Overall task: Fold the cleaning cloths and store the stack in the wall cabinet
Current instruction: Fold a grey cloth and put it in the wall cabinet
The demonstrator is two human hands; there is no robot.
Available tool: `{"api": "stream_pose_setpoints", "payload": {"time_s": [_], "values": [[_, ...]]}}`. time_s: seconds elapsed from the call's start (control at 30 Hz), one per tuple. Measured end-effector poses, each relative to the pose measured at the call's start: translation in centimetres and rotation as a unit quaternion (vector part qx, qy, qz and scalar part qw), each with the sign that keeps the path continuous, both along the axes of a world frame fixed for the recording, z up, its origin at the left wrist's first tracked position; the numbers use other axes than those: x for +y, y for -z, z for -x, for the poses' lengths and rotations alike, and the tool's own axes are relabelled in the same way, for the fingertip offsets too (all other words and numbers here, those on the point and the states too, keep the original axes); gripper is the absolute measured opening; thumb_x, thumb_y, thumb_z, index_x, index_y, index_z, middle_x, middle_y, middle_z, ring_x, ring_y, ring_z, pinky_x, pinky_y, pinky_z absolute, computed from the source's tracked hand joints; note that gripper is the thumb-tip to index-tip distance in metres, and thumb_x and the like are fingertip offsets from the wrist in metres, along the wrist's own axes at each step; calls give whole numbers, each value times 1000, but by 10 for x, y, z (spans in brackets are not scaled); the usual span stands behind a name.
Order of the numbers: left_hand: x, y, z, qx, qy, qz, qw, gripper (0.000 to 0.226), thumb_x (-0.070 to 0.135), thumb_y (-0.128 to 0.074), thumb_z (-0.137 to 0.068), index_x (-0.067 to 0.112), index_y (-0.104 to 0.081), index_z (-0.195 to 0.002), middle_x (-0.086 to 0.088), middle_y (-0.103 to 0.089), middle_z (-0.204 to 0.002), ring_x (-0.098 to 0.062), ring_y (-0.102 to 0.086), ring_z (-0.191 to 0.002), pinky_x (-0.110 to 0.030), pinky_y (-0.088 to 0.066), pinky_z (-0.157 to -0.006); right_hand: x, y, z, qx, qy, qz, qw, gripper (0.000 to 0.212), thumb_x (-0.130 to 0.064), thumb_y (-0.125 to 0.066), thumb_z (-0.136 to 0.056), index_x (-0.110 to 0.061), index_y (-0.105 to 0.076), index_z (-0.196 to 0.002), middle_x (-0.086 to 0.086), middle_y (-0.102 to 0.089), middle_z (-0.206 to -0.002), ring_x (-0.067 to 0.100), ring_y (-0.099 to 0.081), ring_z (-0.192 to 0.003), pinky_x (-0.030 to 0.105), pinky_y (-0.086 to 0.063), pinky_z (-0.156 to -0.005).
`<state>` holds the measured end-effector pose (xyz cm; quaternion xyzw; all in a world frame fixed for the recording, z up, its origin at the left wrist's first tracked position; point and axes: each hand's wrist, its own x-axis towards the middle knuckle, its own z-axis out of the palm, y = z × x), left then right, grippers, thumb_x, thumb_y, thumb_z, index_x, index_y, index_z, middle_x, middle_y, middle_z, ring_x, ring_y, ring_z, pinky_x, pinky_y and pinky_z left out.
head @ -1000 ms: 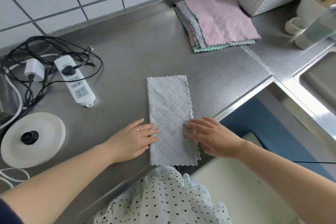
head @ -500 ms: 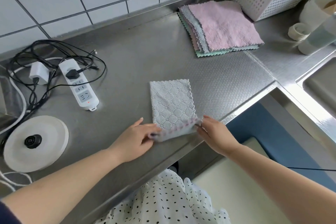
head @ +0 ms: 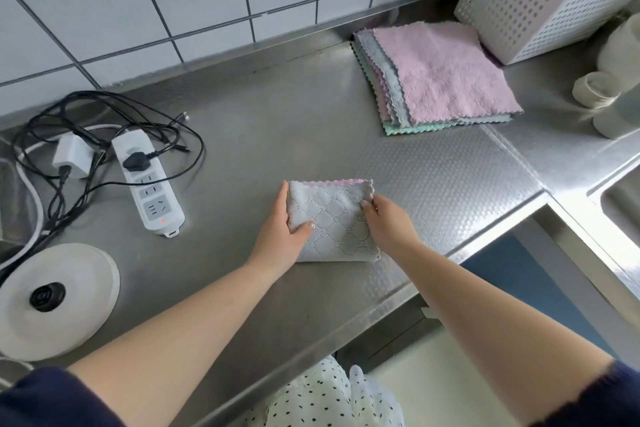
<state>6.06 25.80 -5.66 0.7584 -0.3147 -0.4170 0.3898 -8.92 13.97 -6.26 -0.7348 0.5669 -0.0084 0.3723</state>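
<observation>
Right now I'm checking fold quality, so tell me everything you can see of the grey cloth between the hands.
The grey cloth is folded into a compact, roughly square pad lying flat on the steel counter near its front edge. It looks like soft microfibre with a stitched diamond pattern and scalloped edges; a pink layer peeks out along the far edge. The left hand grips its left side, thumb on top, and the right hand pinches the far right corner.

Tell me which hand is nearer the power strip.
Left. The left hand grips the folded cloth's edge facing the power strip; the right hand holds the far side.
</observation>
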Motion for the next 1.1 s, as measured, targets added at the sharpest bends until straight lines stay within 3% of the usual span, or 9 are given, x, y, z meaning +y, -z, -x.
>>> {"api": "stream_pose_setpoints", "payload": {"time_s": [0.07, 0.17, 0.27, 0.37, 0.53, 0.7, 0.8, 0.9, 1.1], "values": [[-2, 4, -3, 7, -4, -1, 1000, 82, 20, -59, -90, 34, -3, -148, -18, -49, -134, -28, -52, -116, -37, -41, -100, -2, 1, -2, 12, -1, -6, 1000, 32, -34, -32, -100, -11, -49, -84, -2, -50, -71, 20, -49, -71, 29, -32, -55], [-9, 10, -9, 44, -8, -15, 999, 84, 22, -62, -88, 34, -5, -148, 4, -57, -131, -14, -56, -115, -36, -43, -103, -11, 5, -5, 22, -3, -20, 1000, 33, -31, -34, -100, -13, -46, -76, -3, -48, -68, 21, -49, -71, 28, -33, -54], [-15, 11, -15, 67, -37, -36, 996, 80, 25, -61, -88, 31, -9, -148, 8, -64, -118, -12, -60, -107, -29, -45, -91, -15, 5, -5, 27, 0, -36, 999, 26, -33, -40, -98, -13, -49, -82, -3, -50, -73, 22, -51, -74, 28, -36, -54], [-23, 6, -21, 15, -28, -60, 998, 72, 35, -56, -90, 33, -13, -148, -1, -63, -101, -13, -57, -88, -23, -42, -73, -14, 2, -3, 11, 4, 14, 1000, 36, -40, -51, -93, -15, -47, -119, -3, -55, -85, 21, -58, -78, 31, -45, -62], [-48, 7, -36, -72, 3, -103, 992, 52, 36, -54, -90, 27, -37, -139, -2, -59, -102, -19, -56, -89, -33, -44, -83, -21, 1, -5, -60, 9, 99, 993, 23, -24, -62, -88, -16, -62, -110, -1, -54, -107, 12, -52, -85, 24, -40, -71], [-60, 10, -42, -117, 33, -98, 988, 13, 29, -54, -91, 19, -56, -99, 0, -63, -87, -22, -57, -79, -32, -45, -69, -24, -1, -8, -120, 15, 104, 987, 7, -19, -60, -90, -17, -63, -96, -8, -58, -90, 8, -54, -78, 17, -38, -64], [-62, 9, -43, -155, 41, -91, 983, 12, 26, -54, -91, 14, -57, -93, -4, -64, -86, -21, -55, -75, -28, -38, -59, -24, -1, -10, -142, 28, 61, 988, 4, -20, -53, -94, -18, -56, -96, -13, -59, -79, 3, -52, -67, 11, -38, -55], [-64, 9, -44, -156, 40, -86, 983, 11, 21, -52, -92, 12, -57, -91, -7, -63, -86, -21, -53, -75, -27, -37, -58, -26, 4, -13, -115, 25, 21, 993, 13, -25, -46, -97, -15, -51, -105, -2, -63, -89, 9, -50, -61, 27, -40, -54], [-68, 12, -46, -153, 28, -64, 986, 11, 22, -48, -95, 15, -53, -87, -10, -65, -90, -26, -58, -79, -34, -42, -66, -34, 10, -20, -96, 62, 2, 993, 21, -31, -39, -100, -13, -47, -108, -1, -54, -74, 22, -52, -70, 30, -37, -58]]}}
